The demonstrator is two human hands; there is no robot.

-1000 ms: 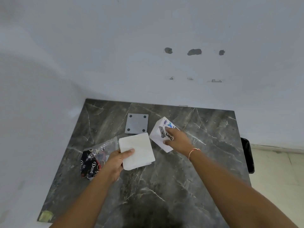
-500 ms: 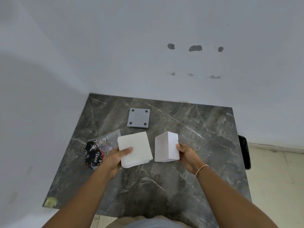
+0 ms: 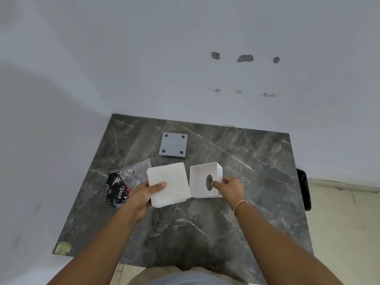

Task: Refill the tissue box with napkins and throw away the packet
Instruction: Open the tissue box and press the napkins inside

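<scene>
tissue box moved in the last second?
Yes. The tissue box, in the right hand, came nearer the person, away from the grey plate, and was turned over.

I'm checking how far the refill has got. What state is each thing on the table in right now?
Tissue box: open, empty, tipped toward the camera, held by right hand.
Napkin stack: out of its packet, gripped by left hand.
Packet: lying crumpled on the table.
Grey base plate: off the box, lying flat.

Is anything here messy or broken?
A little. The empty packet lies crumpled on the table, not thrown away yet. The box is tipped with its open side facing up, and its grey base lies apart. The wall has chipped patches.
</scene>
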